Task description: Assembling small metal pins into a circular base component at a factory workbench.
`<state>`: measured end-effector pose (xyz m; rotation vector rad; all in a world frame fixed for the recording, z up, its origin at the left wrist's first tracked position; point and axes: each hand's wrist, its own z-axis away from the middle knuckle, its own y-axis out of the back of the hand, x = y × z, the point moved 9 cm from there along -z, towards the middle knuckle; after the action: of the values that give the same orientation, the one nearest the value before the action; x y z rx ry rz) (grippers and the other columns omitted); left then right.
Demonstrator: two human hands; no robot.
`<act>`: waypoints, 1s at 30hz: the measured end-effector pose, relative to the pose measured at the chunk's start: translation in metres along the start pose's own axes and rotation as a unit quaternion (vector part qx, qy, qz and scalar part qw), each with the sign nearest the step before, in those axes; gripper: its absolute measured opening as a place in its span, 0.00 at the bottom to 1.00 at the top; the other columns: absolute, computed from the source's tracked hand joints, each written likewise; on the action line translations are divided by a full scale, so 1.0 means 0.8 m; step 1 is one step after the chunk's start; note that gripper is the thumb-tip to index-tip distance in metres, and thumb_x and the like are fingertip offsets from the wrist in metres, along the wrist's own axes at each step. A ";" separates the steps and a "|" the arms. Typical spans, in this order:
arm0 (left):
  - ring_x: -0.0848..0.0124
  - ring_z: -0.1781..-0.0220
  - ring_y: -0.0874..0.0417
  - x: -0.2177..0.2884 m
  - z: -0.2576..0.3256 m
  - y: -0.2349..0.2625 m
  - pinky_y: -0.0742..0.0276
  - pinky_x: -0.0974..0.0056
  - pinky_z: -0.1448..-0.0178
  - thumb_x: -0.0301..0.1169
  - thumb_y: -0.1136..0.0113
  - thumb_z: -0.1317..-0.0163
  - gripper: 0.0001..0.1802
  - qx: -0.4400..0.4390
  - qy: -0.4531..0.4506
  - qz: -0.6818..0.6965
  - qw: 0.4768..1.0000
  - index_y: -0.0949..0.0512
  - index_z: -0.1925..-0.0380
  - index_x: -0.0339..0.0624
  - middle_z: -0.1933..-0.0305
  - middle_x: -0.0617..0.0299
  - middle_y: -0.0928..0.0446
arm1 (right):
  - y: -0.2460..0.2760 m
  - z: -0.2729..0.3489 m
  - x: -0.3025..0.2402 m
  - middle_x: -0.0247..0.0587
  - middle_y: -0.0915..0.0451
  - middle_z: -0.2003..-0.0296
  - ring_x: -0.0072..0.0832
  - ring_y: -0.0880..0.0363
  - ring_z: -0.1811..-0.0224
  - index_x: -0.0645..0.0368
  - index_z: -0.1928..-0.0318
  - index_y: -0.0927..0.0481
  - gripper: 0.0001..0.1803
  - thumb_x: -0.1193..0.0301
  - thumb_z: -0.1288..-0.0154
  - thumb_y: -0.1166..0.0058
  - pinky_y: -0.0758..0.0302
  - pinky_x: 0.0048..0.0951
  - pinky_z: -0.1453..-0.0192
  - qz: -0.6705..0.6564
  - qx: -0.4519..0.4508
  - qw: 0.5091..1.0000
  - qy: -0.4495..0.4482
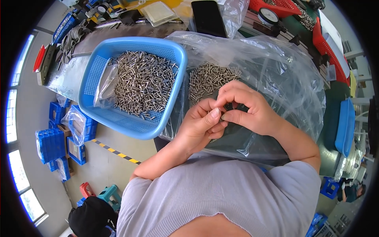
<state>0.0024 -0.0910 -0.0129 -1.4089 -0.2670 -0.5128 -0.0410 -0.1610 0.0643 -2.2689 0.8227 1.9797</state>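
Silver-grey pin pile (209, 81) sits just beyond both hands, on clear plastic sheeting (292, 75) over a dark green worktop (334, 94). Key relation for us: the pile lies ahead of the grip, on the side away from the body, so a reach to it runs forward — not sideways. Right hand (256, 112) is nearer; its bent fingers overlap the pile's near right edge in our view, though we can't tell if they touch it. Left hand (201, 124) sits lower, closer to the blue perforated basket (182, 59), which stands off to the left with a bigger heap of pins (146, 81) and a clear plastic bag (106, 89) inside.

Grip: thumbs and forefingers of both hands draw in to one meeting point. Contact is hidden — we can't tell if they're clamped on a pin or only on each other, so we call no axis for a held piece. In the pile the long axes point every way; our judgement is that each pin would need its own finger alignment.
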 end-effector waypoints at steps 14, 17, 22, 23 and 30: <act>0.81 0.72 0.37 0.004 0.006 -0.004 0.43 0.75 0.72 0.43 0.47 0.33 0.14 -0.017 -0.012 0.028 0.999 0.29 0.62 0.44 0.69 0.67 0.29 | -0.007 -0.016 -0.045 0.37 0.26 0.67 0.34 0.27 0.62 0.59 0.68 0.24 0.10 0.79 0.52 0.39 0.30 0.31 0.56 0.225 -0.020 0.973 0.049; 0.80 0.72 0.37 0.005 0.005 0.001 0.42 0.74 0.71 0.42 0.50 0.31 0.12 -0.006 -0.031 0.059 0.998 0.30 0.62 0.45 0.66 0.65 0.28 | 0.000 -0.019 -0.030 0.35 0.26 0.66 0.27 0.26 0.62 0.59 0.66 0.23 0.08 0.79 0.48 0.40 0.30 0.27 0.57 0.135 -0.055 0.989 -0.022; 0.78 0.72 0.39 0.007 0.004 0.001 0.40 0.73 0.70 0.42 0.52 0.31 0.12 -0.024 -0.050 0.073 0.996 0.28 0.59 0.45 0.64 0.61 0.28 | 0.122 -0.005 -0.029 0.35 0.25 0.64 0.21 0.29 0.64 0.65 0.60 0.25 0.10 0.70 0.35 0.49 0.33 0.22 0.60 -0.098 0.121 0.984 -0.084; 0.78 0.72 0.39 0.006 0.004 0.001 0.40 0.73 0.70 0.42 0.52 0.31 0.12 -0.029 -0.046 0.078 0.995 0.28 0.59 0.45 0.64 0.61 0.28 | 0.144 -0.003 -0.037 0.37 0.26 0.64 0.23 0.31 0.65 0.65 0.59 0.26 0.14 0.65 0.34 0.50 0.34 0.24 0.61 -0.125 0.122 0.982 -0.069; 0.78 0.72 0.38 0.006 0.002 0.001 0.39 0.73 0.70 0.41 0.52 0.30 0.12 -0.047 -0.045 0.084 0.994 0.29 0.60 0.45 0.64 0.61 0.28 | 0.202 0.011 -0.073 0.36 0.33 0.69 0.25 0.38 0.65 0.59 0.62 0.28 0.18 0.55 0.36 0.48 0.39 0.25 0.62 -0.185 0.053 0.978 -0.087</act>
<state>0.0069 -0.0902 -0.0114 -1.5325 -0.1962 -0.3275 -0.1166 -0.2753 0.1685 -1.9801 0.4392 1.8769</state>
